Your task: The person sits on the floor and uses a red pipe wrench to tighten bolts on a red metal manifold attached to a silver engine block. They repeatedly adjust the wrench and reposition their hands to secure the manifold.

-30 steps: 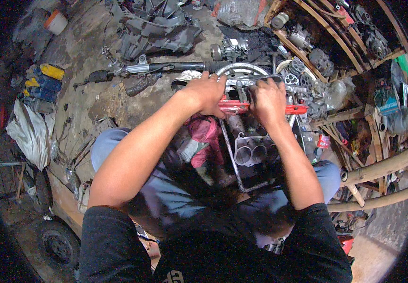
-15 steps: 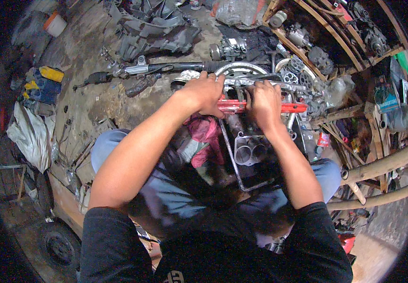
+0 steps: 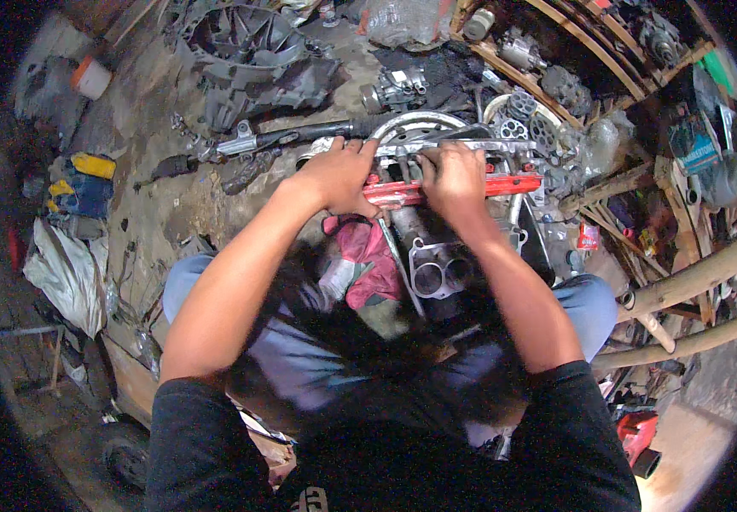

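Note:
A long red bar (image 3: 513, 184) lies across the near side of a silvery metal engine part (image 3: 505, 152) in front of me. My left hand (image 3: 345, 177) is closed around the bar's left end, thumb on the near side and fingers over the far side. Over the middle of the bar, my right hand (image 3: 457, 181) is closed, its curled fingers at the metal part; what they hold is hidden. Nearer to me are a crumpled pink cloth (image 3: 370, 256) and a metal piece with round openings (image 3: 438, 268), partly behind my right forearm.
A black-and-silver shaft (image 3: 292, 136) and a large grey housing (image 3: 258, 68) lie on the dirty floor beyond. Wooden shelving with metal parts (image 3: 522, 53) stands at the far right; wooden poles (image 3: 693, 294) jut in at right. A whitish sack (image 3: 66, 273) lies left.
The view has shifted, so the bar, metal part and both hands appear slightly farther left. Both hands keep about the same places on the bar and the part.

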The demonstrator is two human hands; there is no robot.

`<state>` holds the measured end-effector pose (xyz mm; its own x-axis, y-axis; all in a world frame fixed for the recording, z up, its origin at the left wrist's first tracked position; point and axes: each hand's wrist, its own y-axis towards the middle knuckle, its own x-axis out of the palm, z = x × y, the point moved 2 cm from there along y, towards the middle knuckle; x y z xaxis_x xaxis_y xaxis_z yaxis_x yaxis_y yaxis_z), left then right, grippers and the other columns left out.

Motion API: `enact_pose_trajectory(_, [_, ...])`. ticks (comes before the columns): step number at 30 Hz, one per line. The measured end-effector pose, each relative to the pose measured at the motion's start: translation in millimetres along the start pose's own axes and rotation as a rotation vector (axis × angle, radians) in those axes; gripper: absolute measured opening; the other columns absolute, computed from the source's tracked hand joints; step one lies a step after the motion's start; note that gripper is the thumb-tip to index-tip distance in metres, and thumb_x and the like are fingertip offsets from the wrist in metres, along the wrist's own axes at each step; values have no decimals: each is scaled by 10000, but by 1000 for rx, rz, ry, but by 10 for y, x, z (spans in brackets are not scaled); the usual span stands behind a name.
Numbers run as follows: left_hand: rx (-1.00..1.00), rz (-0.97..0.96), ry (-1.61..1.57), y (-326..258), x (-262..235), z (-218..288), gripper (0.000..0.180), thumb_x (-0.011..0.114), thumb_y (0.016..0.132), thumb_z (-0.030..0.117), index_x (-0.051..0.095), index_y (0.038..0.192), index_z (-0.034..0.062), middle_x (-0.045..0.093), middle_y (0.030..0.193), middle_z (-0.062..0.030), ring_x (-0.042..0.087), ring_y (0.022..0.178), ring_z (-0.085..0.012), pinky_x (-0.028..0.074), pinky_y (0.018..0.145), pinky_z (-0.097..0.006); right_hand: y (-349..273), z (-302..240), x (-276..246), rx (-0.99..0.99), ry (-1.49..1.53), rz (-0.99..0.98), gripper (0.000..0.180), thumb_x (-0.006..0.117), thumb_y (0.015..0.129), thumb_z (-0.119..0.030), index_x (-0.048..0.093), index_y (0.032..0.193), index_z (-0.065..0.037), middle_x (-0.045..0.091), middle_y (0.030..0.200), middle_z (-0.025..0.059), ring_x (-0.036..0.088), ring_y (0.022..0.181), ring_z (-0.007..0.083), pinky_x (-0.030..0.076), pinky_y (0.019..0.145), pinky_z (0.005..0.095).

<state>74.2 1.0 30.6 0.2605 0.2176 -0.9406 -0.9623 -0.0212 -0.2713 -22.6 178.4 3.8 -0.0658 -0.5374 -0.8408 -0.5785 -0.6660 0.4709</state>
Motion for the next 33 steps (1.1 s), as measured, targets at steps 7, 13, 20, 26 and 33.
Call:
enact_pose_trajectory(7, [-11,-74,-32,28,-17,-29,1277,881,604,581,269,1519,-66,458,1454,-336,424,1360,-511,325,1182,-521,29,53,-19,39,34,-72,123,720,812,-158,765,888,-71,695,879,131,643,902,311,428,826,470])
enact_pose_trajectory(13, [15,-80,-36,45,-57,-3,1291,880,608,573,251,1516,-94,435,1465,-353,408,1400,-456,259,1221,-511,24,93,14,17,43,-16,151,668,798,-181,743,822,-52,709,874,153,665,881,323,435,852,479])
enact_pose_trajectory(20, [19,-87,-27,57,-62,-6,1275,882,621,540,237,1523,-89,419,1477,-354,400,1406,-454,245,1228,-521,17,95,66,53,91,-148,150,680,860,-179,776,915,-79,706,880,149,656,922,318,433,839,464])
enact_pose_trajectory(26, [-9,-98,-26,35,-80,23,1280,881,608,556,251,1521,-84,416,1482,-347,383,1405,-482,257,1220,-525,28,74,42,77,94,-143,149,688,857,-191,782,905,-86,715,886,160,666,914,330,443,849,470])
enact_pose_trajectory(33, [-26,-115,-59,20,-140,74,1285,874,605,592,270,1516,-83,423,1479,-351,379,1403,-503,265,1215,-523,73,107,65,75,56,-258,151,676,851,-186,772,871,-71,705,862,157,665,915,328,441,852,479])
